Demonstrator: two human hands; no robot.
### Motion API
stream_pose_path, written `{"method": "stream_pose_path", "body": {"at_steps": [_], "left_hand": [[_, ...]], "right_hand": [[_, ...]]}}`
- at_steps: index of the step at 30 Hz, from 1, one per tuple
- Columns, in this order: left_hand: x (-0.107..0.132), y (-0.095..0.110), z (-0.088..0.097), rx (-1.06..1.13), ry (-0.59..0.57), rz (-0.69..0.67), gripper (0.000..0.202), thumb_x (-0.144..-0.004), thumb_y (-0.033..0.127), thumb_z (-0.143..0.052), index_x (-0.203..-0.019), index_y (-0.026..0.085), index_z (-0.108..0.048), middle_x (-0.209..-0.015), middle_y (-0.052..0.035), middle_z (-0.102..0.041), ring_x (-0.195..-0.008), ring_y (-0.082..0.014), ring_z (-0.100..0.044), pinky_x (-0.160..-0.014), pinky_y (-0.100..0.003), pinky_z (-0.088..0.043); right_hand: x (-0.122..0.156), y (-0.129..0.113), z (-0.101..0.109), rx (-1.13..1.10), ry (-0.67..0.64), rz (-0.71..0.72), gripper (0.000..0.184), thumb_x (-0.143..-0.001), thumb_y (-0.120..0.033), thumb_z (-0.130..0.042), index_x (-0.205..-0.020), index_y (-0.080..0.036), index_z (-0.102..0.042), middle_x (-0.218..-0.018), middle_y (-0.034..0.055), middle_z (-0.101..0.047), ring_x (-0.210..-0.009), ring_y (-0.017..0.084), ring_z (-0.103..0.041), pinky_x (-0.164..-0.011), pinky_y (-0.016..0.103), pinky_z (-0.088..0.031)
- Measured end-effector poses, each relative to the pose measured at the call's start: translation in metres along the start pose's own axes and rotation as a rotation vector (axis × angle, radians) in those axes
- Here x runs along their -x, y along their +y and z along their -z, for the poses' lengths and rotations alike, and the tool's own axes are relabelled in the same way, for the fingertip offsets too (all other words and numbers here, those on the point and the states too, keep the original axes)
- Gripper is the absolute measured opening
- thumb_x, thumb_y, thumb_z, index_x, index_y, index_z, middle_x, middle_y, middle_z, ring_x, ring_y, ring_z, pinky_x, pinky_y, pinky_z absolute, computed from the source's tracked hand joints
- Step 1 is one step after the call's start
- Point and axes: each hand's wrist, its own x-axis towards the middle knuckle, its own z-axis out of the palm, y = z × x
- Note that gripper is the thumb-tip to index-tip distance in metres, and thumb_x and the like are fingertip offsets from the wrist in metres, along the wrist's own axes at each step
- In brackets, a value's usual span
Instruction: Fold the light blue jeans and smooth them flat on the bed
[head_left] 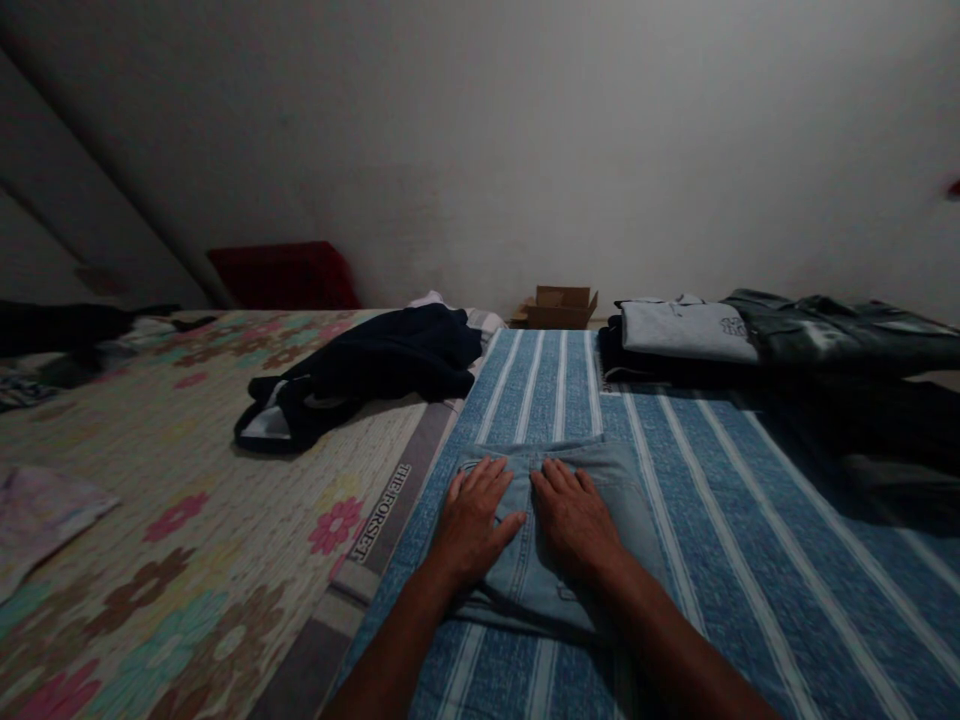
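A folded pair of light blue jeans (pixel 626 495) lies on the blue striped sheet (pixel 750 560) right in front of me. My left hand (pixel 474 520) rests flat on the left half of the jeans, fingers spread and pointing away from me. My right hand (pixel 574 515) presses flat on the jeans just beside it, palm down. Neither hand grips the cloth; both lie on top of it.
A dark navy garment (pixel 375 375) lies crumpled on the floral mat (pixel 150 520) to the left. Folded clothes, a grey shirt (pixel 686 330) and dark items (pixel 840 335), are stacked at the back right. A small cardboard box (pixel 559 307) and a red cushion (pixel 285 275) stand by the wall.
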Motion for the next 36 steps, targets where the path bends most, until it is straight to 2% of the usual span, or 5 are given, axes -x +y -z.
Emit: {"method": "stream_pose_path", "body": {"at_steps": [36], "left_hand": [[0.0011,-0.0027,-0.0023,0.021,0.036,-0.033,0.051,-0.083,0.035,-0.059,-0.132,0.022,-0.051,-0.145,-0.0096,-0.043,-0.138,-0.0278,-0.031,-0.112,-0.056,-0.021]], "right_hand": [[0.0005,-0.0006,-0.0003,0.007,-0.011,-0.009,0.046,-0.094,-0.017,-0.03,-0.138,-0.012,-0.043,-0.147,0.0152,-0.036,-0.137,0.028,-0.027,-0.109,0.048,-0.02]]}}
